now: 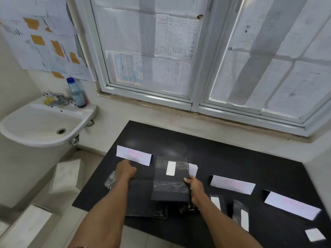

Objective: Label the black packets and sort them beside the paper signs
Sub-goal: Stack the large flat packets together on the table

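Observation:
A black packet (171, 185) with a white label on top is held by its right edge in my right hand (194, 188), raised a little over the black table (223, 158). My left hand (125, 170) presses down on another black packet (141, 196) lying flat just below the leftmost paper sign (134, 155). A second sign (232, 184) and a third (292, 205) stand further right. A fourth sign (193, 169) is mostly hidden behind the raised packet. Two labelled packets (217, 203) (240, 214) lie near the table's front.
A crumpled clear wrapper (110, 179) lies left of my left wrist. A loose white label (315, 234) sits at the front right. A white sink (44, 126) with a bottle (77, 93) hangs at the left; white boxes (67, 174) stand on the floor below.

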The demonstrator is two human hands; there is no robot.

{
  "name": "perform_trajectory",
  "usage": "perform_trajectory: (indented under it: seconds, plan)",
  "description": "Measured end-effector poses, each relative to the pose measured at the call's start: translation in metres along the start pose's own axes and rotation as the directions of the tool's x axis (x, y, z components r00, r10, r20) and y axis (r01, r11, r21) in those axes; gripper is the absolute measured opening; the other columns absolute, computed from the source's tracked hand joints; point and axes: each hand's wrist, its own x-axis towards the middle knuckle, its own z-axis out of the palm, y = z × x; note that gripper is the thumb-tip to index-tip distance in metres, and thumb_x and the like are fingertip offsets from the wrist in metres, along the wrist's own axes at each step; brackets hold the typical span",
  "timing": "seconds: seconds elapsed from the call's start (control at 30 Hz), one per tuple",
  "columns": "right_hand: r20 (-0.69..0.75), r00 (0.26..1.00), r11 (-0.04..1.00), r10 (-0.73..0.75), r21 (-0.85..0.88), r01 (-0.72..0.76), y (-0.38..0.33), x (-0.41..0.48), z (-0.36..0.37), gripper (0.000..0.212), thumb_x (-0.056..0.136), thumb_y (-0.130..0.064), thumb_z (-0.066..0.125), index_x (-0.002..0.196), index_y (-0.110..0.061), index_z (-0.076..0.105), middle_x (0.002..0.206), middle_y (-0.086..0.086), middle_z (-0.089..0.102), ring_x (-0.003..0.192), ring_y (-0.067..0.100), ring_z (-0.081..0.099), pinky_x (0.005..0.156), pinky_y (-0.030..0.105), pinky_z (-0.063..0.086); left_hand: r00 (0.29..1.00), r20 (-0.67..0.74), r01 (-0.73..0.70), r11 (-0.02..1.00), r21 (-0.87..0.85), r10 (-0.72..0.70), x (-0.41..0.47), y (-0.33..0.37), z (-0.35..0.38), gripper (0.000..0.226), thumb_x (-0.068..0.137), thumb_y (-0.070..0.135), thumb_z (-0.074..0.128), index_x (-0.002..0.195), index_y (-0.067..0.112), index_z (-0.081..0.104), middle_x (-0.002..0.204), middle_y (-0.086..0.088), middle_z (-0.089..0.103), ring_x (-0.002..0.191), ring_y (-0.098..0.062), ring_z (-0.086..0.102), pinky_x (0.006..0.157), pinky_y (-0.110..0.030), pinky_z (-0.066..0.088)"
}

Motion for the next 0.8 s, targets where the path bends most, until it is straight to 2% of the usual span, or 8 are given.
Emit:
perform_trajectory:
  seconds: [0.07,0.17,0.3,0.37,0.47,0.57,0.67,0.8]
  plan:
    - [-0.088,0.996,1.0,-0.023,-0.011,0.022,-0.002,0.007,-0.017,0.035,0.088,0.005,0.053,0.119,-0.007,0.063,0.11,0.019,0.069,0.095,0.035,0.065,0.091,0.047,0.053,1.0,-0.027,-0.012,0.999,0.038,0.013,0.007,-0.005,0.002,0.028,0.086,0.019,0.056,0.111,0.007,0.063,0.117,-0.017,0.06,0.107,-0.034,0.059,0.092,-0.04,0.051]
    - [-0.194,0.98,0.998,-0.049,-0.048,0.04,-0.002,0.012,-0.042,0.038,0.086,0.006,0.056,0.122,-0.005,0.062,0.104,0.017,0.068,0.083,0.032,0.065,0.075,0.039,0.055,0.997,-0.044,0.062,0.992,0.112,-0.058,0.013,-0.013,0.007,0.04,0.09,0.034,0.058,0.121,0.009,0.057,0.129,-0.02,0.048,0.119,-0.036,0.049,0.098,-0.043,0.045]
    - [-0.247,0.969,0.999,-0.024,-0.038,0.015,0.007,0.011,-0.067,0.034,0.084,0.006,0.056,0.113,-0.008,0.066,0.088,0.011,0.07,0.077,0.03,0.065,0.069,0.037,0.053,0.979,-0.014,0.204,0.963,0.176,-0.205,0.018,-0.023,0.015,0.056,0.089,0.052,0.052,0.13,0.014,0.049,0.136,-0.019,0.042,0.125,-0.036,0.043,0.101,-0.049,0.039]
    - [-0.257,0.966,0.998,-0.002,-0.056,-0.013,0.014,0.011,-0.076,0.033,0.084,0.006,0.055,0.112,-0.007,0.066,0.09,0.013,0.07,0.079,0.032,0.065,0.067,0.037,0.052,0.97,0.014,0.234,0.951,0.203,-0.242,0.019,-0.029,0.014,0.063,0.087,0.055,0.05,0.135,0.015,0.046,0.137,-0.018,0.044,0.124,-0.036,0.046,0.101,-0.048,0.04]
    - [-0.288,0.958,0.986,-0.016,-0.165,-0.033,0.024,0.014,-0.083,0.037,0.085,0.006,0.053,0.118,-0.005,0.065,0.109,0.02,0.068,0.095,0.037,0.064,0.086,0.045,0.053,0.959,0.063,0.26,0.947,0.19,-0.276,0.02,-0.037,0.013,0.06,0.085,0.035,0.059,0.138,0.012,0.043,0.139,-0.015,0.045,0.126,-0.037,0.045,0.1,-0.05,0.043]
    - [-0.321,0.946,0.945,-0.041,-0.319,-0.068,0.024,0.011,-0.079,0.029,0.086,-0.003,0.055,0.109,-0.012,0.07,0.102,0.015,0.069,0.09,0.031,0.065,0.084,0.041,0.052,0.964,0.091,0.229,0.957,0.179,-0.248,0.019,-0.046,0.013,0.052,0.085,0.023,0.061,0.133,0.007,0.048,0.136,-0.015,0.05,0.126,-0.035,0.048,0.101,-0.048,0.044]
    - [-0.352,0.929,0.892,-0.116,-0.449,-0.059,0.023,0.011,-0.077,0.017,0.085,-0.014,0.061,0.098,-0.008,0.072,0.088,0.01,0.068,0.082,0.027,0.063,0.081,0.041,0.052,0.966,0.09,0.226,0.963,0.145,-0.241,0.018,-0.048,0.014,0.041,0.087,0.015,0.062,0.126,0.006,0.052,0.133,-0.02,0.052,0.125,-0.038,0.048,0.101,-0.053,0.042]
    - [-0.319,0.931,0.86,-0.177,-0.511,-0.011,0.025,0.008,-0.075,0.031,0.088,-0.023,0.064,0.116,-0.009,0.065,0.108,0.01,0.065,0.091,0.021,0.057,0.074,0.032,0.044,0.964,0.066,0.25,0.965,0.084,-0.256,0.013,-0.049,0.015,0.034,0.089,0.01,0.059,0.122,0.008,0.053,0.134,-0.021,0.049,0.126,-0.04,0.044,0.102,-0.054,0.041]
